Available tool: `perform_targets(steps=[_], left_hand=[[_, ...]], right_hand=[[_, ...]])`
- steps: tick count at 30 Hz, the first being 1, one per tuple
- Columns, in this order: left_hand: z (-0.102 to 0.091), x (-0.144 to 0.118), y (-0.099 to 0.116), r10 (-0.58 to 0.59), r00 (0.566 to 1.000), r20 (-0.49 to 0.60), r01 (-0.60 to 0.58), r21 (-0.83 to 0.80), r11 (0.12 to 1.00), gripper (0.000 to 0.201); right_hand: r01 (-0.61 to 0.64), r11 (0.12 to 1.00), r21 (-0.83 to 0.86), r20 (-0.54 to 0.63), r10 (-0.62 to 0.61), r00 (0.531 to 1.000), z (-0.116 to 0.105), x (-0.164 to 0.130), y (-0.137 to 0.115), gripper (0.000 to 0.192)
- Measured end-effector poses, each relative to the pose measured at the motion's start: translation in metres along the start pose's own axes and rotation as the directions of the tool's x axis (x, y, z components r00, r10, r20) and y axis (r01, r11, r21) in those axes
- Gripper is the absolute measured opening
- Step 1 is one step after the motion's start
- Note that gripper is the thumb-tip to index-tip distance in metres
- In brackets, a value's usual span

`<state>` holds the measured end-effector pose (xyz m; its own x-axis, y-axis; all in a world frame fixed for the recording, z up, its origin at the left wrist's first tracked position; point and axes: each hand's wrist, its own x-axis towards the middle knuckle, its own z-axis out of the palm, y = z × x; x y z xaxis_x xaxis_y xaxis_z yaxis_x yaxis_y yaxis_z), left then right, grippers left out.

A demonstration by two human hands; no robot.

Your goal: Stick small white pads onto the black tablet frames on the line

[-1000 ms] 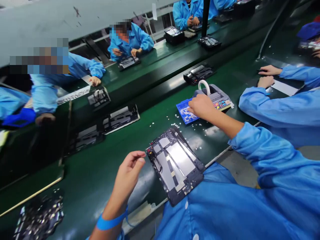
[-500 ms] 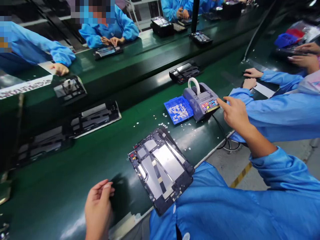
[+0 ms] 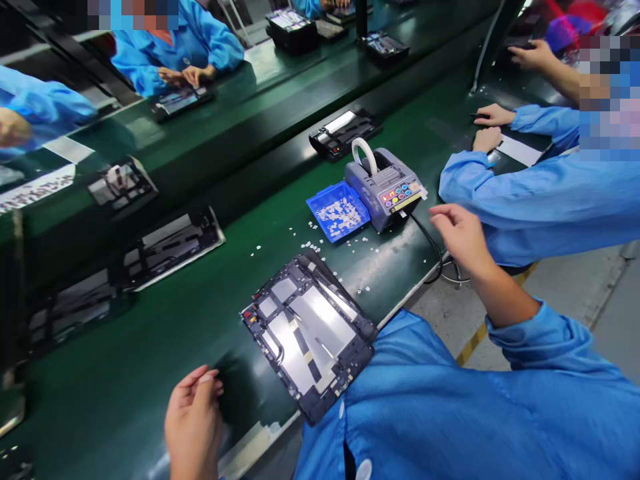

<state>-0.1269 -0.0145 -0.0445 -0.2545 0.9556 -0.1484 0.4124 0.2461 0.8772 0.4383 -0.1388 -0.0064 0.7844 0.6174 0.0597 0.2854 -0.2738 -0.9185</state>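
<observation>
An opened tablet back frame [image 3: 310,333], dark with silver plates inside, lies tilted on the green table in front of me. My left hand [image 3: 193,420] rests left of it at the table's front edge, thumb and fingers pinched together, nothing visible in them. My right hand [image 3: 460,233] hovers just right of the grey tape dispenser [image 3: 385,187], fingers loosely apart and empty as far as I can see. A white strip of tape sticks out of the dispenser's front. A blue tray [image 3: 311,208] of small white pieces stands against the dispenser's left side.
Small white pieces lie scattered on the table [image 3: 150,347] around the tray. More tablet frames [image 3: 170,247] lie on the dark conveyor strip beyond. A neighbour's blue sleeve [image 3: 525,193] lies on the table close right of my right hand. Other people work across the belt. A black cable [image 3: 435,257] hangs off the table edge.
My right hand left the blue tray, reached to the dispenser's front, then drew back slightly toward me. My left hand dropped from beside the tablet frame to the table's front edge.
</observation>
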Motion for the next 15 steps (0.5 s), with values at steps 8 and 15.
perform_targets(steps=[8,15], left_hand=[[0.002,-0.008,0.019,-0.153,0.988,0.032,0.156,-0.142,0.978,0.048],[-0.003,-0.024,0.039,-0.076,0.997,0.032,0.08,-0.15,0.986,0.046]], right_hand=[[-0.446,0.794,0.412,0.281,0.355,0.891,0.063,0.013,0.002,0.039],[-0.436,0.809,0.395,0.294,0.338,0.894,0.065,-0.019,-0.017,0.034]])
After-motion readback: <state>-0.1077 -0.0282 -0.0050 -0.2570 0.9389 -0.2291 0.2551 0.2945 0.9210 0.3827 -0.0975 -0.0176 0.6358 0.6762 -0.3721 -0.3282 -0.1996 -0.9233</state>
